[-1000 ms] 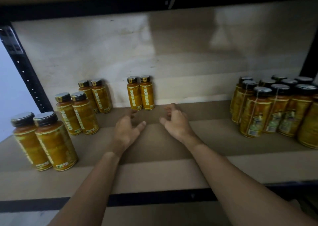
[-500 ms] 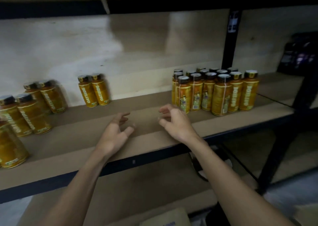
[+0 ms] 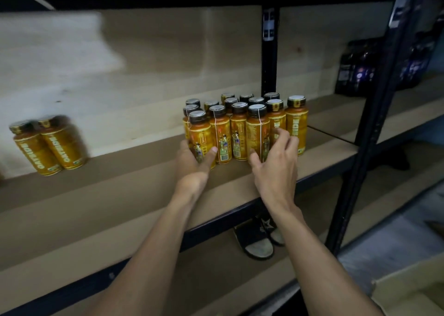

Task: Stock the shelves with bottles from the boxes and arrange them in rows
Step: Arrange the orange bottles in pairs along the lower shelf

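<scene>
On the brown shelf [image 3: 120, 195], near its right end, a bunch of yellow bottles [image 3: 240, 128] stands close together, dark caps up. They are packed tight, so they do not make neat rows yet. Far to the left, a pair of bottles [image 3: 48, 145] stands by the back wall [image 3: 144, 87], well apart from the bunch. I think it may be the start of a row.

The left hand [image 3: 194, 164] cups the front left bottle [image 3: 200, 133] low down. Its thumb [image 3: 212, 152] lies on the front and its fingers [image 3: 183, 146] curl round the far side, so it has hold of it. The right hand [image 3: 276, 169] is at the other side of the bunch. Its fingers are spread wide and bent a little in front of the bottles there, and they hold nothing. I cannot tell if the tips touch.

I think the hands come in from both sides so they can lift bottles out and carry them to a row. Bottles this tight could knock each other over. A cardboard box [image 3: 413, 289] shows at the bottom right, and sandals [image 3: 259, 241] lie under the shelf.
</scene>
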